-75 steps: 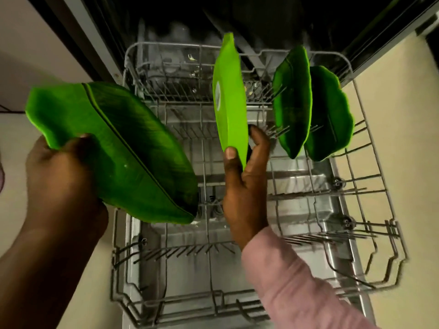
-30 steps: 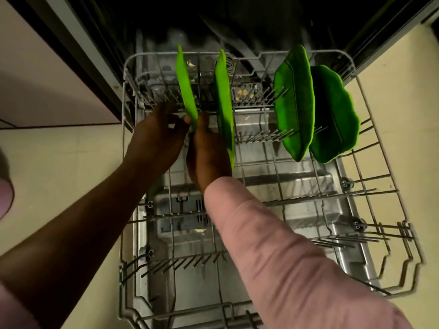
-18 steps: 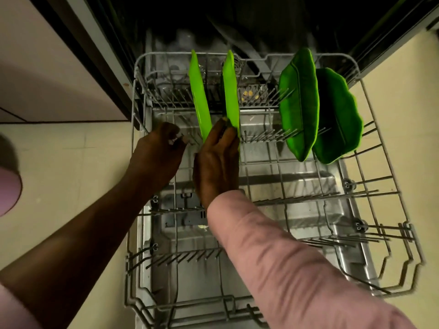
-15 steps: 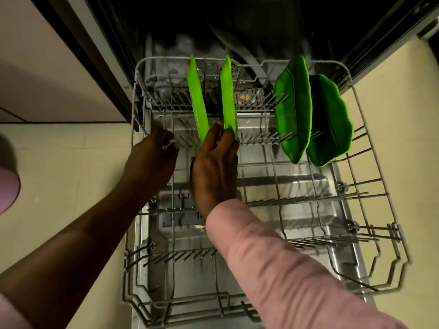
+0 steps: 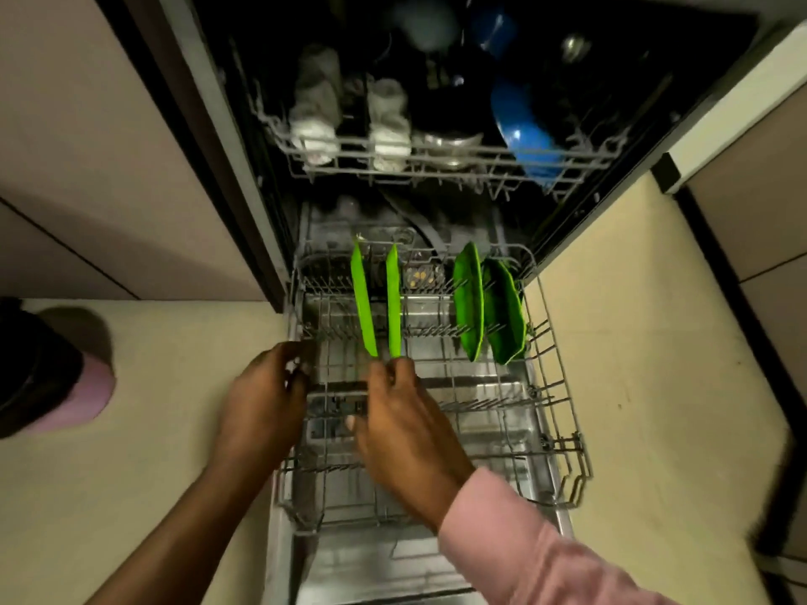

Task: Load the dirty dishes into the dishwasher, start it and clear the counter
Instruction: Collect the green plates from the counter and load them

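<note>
Four green leaf-shaped plates stand on edge in the tines at the far end of the pulled-out lower rack (image 5: 563,377). The two on the left, the left bright plate (image 5: 363,305) and the second bright plate (image 5: 393,301), are seen nearly edge-on, thin and bright lime green, set side by side with a gap between them. Toward the rack's far right corner stand the ribbed dark plate (image 5: 468,299), with a centre vein and wavy rim, and just behind it, overlapping, the outer dark plate (image 5: 506,314). The left hand (image 5: 262,403) hovers at the rack's left edge, fingers loosely curled and holding nothing. The right hand (image 5: 401,430), in a pink sleeve (image 5: 524,556), is over the rack's middle with relaxed fingers, its fingertips just below the bottom tip of the second bright plate; whether they touch it cannot be told. Half a second ago the right hand's fingers lay against that plate's lower edge and the left hand was further into the rack; both have now drawn back, and the view has widened to show the upper rack (image 5: 436,161) with a blue bowl (image 5: 522,128) and pale cups.
</note>
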`<state>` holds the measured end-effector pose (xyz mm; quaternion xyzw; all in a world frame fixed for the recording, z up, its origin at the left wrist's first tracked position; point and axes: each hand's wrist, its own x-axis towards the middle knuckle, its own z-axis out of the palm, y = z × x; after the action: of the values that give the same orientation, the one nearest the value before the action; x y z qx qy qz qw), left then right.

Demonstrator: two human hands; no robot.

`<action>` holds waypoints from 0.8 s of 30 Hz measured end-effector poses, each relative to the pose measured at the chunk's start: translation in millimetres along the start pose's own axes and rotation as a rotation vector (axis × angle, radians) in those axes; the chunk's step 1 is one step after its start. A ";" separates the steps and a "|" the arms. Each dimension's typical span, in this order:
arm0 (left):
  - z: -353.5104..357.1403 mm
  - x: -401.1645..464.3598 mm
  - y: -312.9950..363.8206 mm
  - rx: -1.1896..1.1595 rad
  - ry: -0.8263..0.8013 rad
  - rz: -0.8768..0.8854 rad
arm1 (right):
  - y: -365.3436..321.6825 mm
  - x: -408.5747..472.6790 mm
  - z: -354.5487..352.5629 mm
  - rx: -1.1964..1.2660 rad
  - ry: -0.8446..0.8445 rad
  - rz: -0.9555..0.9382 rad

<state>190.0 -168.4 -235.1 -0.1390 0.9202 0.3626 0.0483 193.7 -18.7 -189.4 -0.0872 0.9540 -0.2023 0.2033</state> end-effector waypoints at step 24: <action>-440.1 -176.7 119.2 0.070 0.525 0.202 | -249.0 -143.4 -288.5 -0.170 0.134 -0.615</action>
<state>329.6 -345.8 198.6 -0.1339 0.9224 0.2853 -0.2234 221.9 -106.7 207.2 -0.3745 0.9077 -0.1791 0.0616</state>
